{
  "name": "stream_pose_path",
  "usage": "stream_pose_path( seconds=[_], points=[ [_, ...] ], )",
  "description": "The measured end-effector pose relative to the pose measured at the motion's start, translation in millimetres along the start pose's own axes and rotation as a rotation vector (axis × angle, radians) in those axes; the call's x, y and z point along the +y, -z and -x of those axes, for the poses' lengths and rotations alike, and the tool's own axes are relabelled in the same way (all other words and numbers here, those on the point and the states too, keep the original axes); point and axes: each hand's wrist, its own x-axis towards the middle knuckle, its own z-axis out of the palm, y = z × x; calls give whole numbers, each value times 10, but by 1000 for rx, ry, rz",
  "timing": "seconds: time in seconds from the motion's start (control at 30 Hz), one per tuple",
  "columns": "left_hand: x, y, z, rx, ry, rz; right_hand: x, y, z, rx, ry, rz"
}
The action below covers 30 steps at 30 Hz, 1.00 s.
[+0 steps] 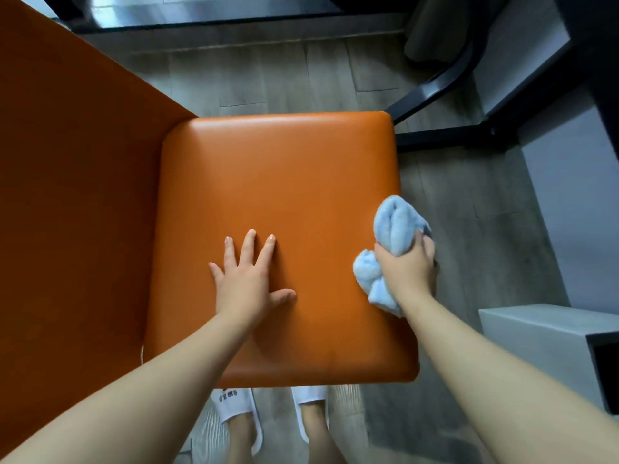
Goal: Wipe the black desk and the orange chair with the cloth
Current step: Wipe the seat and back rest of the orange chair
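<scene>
left hand (246, 283) flat, fingers spread, mid orange chair (278, 195) seat | right hand (410, 266) grips bunched cloth (395, 226) at seat's right edge

a single head-worn camera looks steeply down from above the orange chair (274, 209), close enough that the seat fills the middle of the wide-angle frame. the chair's backrest runs up the left edge. both forearms enter from the bottom edge, reaching forward over the seat. beyond the far edge of the seat lies grey wood-look floor (284, 78); straight below the near edge, the wearer's feet in white slippers (241, 413) show. lines bend near the frame's edges. no second view exists, so nothing is shared.
</scene>
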Motion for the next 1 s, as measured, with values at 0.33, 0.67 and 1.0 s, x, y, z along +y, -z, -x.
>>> stream_pose_path(
  seconds=[0.33,0.67,1.0],
  points=[
    [-9,-120,215,18,-13,18,528,53,656,-147,224,410],
    [-105,-305,580,-2,-33,41,720,79,871,-58,76,234],
    [-433,-569,1180,-27,-121,60,721,-17,1066,0,1,303]
  ],
)
